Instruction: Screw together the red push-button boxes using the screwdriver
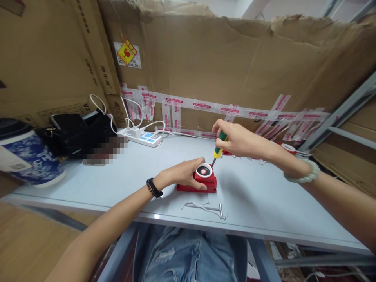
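On the white table, a red box-shaped device [209,184] carries a white ring with a black centre [204,170] on top. My left hand [186,173] is closed around the device's left side, with the thumb in front and fingers behind. In my right hand [227,135] is a screwdriver [217,150] with a green and yellow handle, held tilted from above. Its shaft runs down to the back right corner of the device; the very tip is hard to make out. In front lie a small T-shaped metal rod [220,209], a white string and a small screw [206,203].
Behind my right hand, another red part with a white ring [288,147] lies at the back. A power strip [143,137] with plugged cables stands at the back left. Left of it are a black bag [79,133] and a blue-white cup [29,156]. Cardboard [220,58] walls the back.
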`<state>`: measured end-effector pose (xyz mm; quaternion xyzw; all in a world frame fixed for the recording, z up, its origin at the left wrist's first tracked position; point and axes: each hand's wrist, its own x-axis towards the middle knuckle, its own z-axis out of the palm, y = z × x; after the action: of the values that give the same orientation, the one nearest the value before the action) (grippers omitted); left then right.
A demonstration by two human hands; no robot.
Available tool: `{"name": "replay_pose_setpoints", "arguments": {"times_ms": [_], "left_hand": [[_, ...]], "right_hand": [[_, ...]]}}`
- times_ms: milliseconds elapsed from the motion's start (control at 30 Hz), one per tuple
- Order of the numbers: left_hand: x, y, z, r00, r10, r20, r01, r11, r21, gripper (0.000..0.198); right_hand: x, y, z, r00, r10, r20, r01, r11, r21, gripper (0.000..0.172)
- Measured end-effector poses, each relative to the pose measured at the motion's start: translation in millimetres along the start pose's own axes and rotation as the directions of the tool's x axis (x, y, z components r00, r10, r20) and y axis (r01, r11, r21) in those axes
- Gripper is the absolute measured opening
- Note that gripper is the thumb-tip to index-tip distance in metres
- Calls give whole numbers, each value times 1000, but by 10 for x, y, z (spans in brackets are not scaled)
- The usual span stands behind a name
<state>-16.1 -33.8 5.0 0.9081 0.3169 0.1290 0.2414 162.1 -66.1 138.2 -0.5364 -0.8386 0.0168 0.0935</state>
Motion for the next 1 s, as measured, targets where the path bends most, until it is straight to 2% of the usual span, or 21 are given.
{"name": "replay_pose_setpoints", "arguments": {"times_ms": [100, 233, 333, 433, 667, 767, 867, 1000], "left_hand": [[2, -7, 5, 1000, -9, 3, 9, 1000, 2, 52], [-2, -4, 4, 1000, -4, -2, 4, 1000, -3, 51], [-6, 8, -2, 1000, 1, 0, -1, 1000, -12, 50], [-6, 11, -3, 1000, -5, 10, 5, 1000, -19, 50], [-4, -10, 5, 1000, 16, -9, -17, 999, -31, 50], [-7, -9, -1, 1000, 13, -1, -13, 999, -29, 50], [-5, -6, -2, 1000, -11, 11, 11, 1000, -5, 50], [-1, -4, 2, 1000, 2, 5, -2, 1000, -1, 51]], "right_hand": [[-9, 14, -7, 1000, -18, -6, 18, 998, 53, 23], [-2, 14, 28, 999, 28, -42, -28, 1000, 2, 23], [-1, 22, 31, 998, 65, -9, -65, 997, 39, 14], [-17, 32, 0, 998, 58, 26, -60, 996, 66, 19], [9, 71, 52, 995, 71, -70, -78, 992, -95, 25], [15, 101, 34, 999, 16, -39, -16, 1000, -14, 18], [2, 93, -9, 1000, -31, -6, 31, 997, 77, 28], [4, 41, 33, 1000, -6, -29, 7, 999, 39, 22]]}}
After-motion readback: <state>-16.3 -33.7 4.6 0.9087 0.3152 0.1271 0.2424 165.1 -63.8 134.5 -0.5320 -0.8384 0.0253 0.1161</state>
